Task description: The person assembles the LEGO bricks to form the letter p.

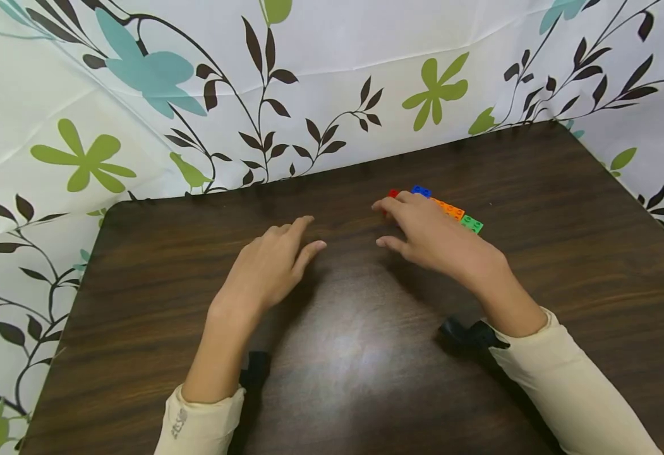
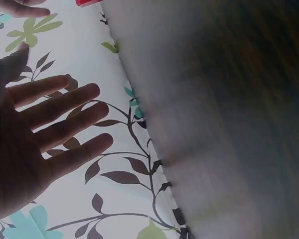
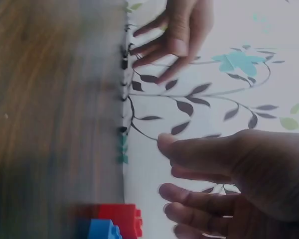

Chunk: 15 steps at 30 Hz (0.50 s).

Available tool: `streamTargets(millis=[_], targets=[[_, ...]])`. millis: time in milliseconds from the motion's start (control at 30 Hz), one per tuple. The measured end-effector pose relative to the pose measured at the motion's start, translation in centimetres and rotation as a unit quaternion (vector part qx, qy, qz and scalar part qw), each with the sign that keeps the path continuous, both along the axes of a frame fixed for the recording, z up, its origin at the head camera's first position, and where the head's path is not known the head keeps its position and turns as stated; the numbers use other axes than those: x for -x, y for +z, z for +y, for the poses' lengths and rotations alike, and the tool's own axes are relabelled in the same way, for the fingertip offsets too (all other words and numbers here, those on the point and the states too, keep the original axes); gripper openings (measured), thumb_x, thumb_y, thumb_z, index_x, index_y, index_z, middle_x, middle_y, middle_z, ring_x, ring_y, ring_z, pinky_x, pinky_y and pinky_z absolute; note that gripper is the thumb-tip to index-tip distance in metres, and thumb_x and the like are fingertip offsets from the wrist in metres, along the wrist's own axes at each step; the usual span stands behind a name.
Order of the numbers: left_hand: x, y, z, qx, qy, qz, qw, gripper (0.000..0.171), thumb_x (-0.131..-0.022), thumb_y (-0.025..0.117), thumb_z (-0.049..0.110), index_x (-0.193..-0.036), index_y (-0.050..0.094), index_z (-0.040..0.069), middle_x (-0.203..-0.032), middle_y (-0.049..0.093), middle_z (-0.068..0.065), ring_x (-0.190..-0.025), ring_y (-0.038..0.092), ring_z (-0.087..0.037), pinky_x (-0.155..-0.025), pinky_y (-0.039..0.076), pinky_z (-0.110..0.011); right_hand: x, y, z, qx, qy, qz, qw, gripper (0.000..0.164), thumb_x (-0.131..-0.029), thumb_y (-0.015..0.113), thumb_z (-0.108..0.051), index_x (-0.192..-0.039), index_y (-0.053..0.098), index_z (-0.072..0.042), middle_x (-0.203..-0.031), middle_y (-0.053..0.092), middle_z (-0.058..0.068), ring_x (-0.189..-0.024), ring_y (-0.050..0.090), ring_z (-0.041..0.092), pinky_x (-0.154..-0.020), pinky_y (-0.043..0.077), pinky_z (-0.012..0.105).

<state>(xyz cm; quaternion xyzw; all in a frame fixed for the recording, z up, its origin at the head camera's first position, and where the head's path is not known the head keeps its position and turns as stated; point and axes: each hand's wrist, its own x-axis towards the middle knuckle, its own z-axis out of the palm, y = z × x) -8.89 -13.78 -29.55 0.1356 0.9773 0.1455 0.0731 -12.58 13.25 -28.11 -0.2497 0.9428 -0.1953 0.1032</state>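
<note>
My left hand [image 1: 266, 268] hovers over the left-middle of the table with its fingers extended and nothing in it; its fingers spread apart in the left wrist view. My right hand [image 1: 440, 237] is held over the table toward the right, fingers loosely bent and holding nothing. Beyond and partly behind it lie toy building blocks: a red block [image 1: 393, 192], a blue block [image 1: 421, 190], an orange block [image 1: 450, 209] and a green block [image 1: 472, 223]. The right hand hides part of this group. Low in the right wrist view, the blue block [image 3: 100, 229] overlaps the red block [image 3: 118, 217].
The dark wood-grain table [image 1: 332, 392] runs back to a white cloth [image 1: 343, 38] printed with leaves and flowers, which also hangs along its left side and far right. Black wrist straps with small devices [image 1: 468, 333] sit at both cuffs.
</note>
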Motion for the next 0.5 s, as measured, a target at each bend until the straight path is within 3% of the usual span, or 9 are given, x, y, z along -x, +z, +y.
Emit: streamTargets(millis=[133, 267, 500], targets=[[0.2, -0.2, 0.5, 0.004, -0.015, 0.007, 0.9999, 0.057, -0.114, 0.051, 0.046, -0.161, 0.045, 0.013, -0.153, 0.063, -0.018, -0.143, 0.059, -0.04, -0.11, 0.054, -0.063, 0.3, 0.5, 1.1, -0.002, -0.025, -0.015, 1.0, 0.049, -0.101, 0.079, -0.022, -0.141, 0.06, -0.001, -0.13, 0.064, 0.019, -0.115, 0.058, 0.033, -0.098, 0.056, 0.049], [0.7, -0.7, 1.2, -0.01, -0.033, 0.004, 0.9994, 0.053, -0.113, 0.054, 0.041, -0.159, 0.048, 0.014, -0.151, 0.064, -0.015, -0.142, 0.061, -0.036, -0.11, 0.055, -0.06, 0.3, 1.1, 2.0, -0.032, -0.044, -0.029, 0.998, 0.052, -0.097, 0.083, -0.025, -0.137, 0.061, 0.001, -0.118, 0.064, 0.02, -0.104, 0.056, 0.033, -0.087, 0.056, 0.048], [2.0, -1.3, 2.7, -0.029, -0.051, -0.009, 0.9982, 0.052, -0.113, 0.055, 0.038, -0.16, 0.048, 0.015, -0.159, 0.059, -0.01, -0.149, 0.055, -0.031, -0.119, 0.05, -0.056, 0.4, 1.5, 3.0, -0.072, -0.07, -0.041, 0.994, 0.049, -0.093, 0.087, -0.021, -0.13, 0.067, 0.004, -0.121, 0.066, 0.024, -0.108, 0.061, 0.036, -0.09, 0.06, 0.052]])
